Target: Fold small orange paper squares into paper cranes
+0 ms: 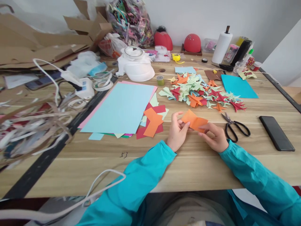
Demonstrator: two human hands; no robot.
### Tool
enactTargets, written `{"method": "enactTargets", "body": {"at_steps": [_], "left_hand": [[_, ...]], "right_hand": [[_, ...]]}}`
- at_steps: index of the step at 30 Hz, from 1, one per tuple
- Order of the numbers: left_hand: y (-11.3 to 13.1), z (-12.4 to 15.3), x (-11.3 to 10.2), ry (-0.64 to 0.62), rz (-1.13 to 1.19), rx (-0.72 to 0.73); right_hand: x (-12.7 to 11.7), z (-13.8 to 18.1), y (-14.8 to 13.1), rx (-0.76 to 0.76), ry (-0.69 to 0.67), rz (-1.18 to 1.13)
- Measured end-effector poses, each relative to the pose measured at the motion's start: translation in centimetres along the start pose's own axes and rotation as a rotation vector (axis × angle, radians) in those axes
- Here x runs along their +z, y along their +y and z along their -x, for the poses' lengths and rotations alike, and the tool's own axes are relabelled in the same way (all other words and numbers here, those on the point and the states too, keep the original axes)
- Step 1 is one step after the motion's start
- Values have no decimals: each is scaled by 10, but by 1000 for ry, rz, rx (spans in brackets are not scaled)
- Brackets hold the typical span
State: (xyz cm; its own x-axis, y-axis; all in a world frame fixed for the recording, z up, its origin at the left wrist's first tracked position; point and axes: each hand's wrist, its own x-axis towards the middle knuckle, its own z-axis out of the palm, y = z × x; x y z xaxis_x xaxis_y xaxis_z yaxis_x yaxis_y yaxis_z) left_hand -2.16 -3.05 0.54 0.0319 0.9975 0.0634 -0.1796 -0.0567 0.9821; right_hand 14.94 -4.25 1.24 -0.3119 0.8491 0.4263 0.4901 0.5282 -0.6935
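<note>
- Your left hand (176, 134) has its thumb and fingers closed on the left part of an orange paper piece (193, 119).
- Your right hand (215, 137) pinches the same piece at its right end, the thumb below and the fingers bent over the edge.
- That piece is between your two hands, in front of you and over the wooden table (145, 166); a crease runs across its middle, and the two halves stand at an angle.
- Just right of your right hand lie the scissors (230, 121), their black handles spread and toward you, their blades pointing away.
- Beyond your fingers spreads a heap of folded paper shapes (191, 88) in pale green, orange, red and some blue.
- To the left of your left hand, loose orange strips (152, 123) overlap red paper (161, 109).
- Further left you have a stack of large sheets (119, 106), light blue on top, with pink showing along its edge.
- A small spool (160, 81) stands between that stack and the heap.
- Past the heap, to the right, lies a bright blue sheet (240, 86).
- A black phone (277, 133) lies right of the scissors, well apart from your hands.
</note>
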Motion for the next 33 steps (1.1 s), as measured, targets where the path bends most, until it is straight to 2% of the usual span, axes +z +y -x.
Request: {"method": "enactTargets", "body": {"at_steps": [5, 8, 14, 23, 27, 33], "left_hand": [[3, 0, -5, 10, -198, 111], [2, 1, -5, -28, -220, 114], [2, 2, -1, -61, -137, 70], [-2, 3, -2, -112, -145, 142], [-2, 4, -2, -122, -160, 168], [3, 5, 0, -106, -211, 200]], "right_hand": [[4, 1, 3, 53, -10, -22], [4, 1, 3, 77, -47, -67], [3, -1, 5, -118, -117, 58], [6, -2, 10, -168, 18, 99], [5, -3, 6, -124, 51, 14], [4, -3, 3, 45, 84, -158]]}}
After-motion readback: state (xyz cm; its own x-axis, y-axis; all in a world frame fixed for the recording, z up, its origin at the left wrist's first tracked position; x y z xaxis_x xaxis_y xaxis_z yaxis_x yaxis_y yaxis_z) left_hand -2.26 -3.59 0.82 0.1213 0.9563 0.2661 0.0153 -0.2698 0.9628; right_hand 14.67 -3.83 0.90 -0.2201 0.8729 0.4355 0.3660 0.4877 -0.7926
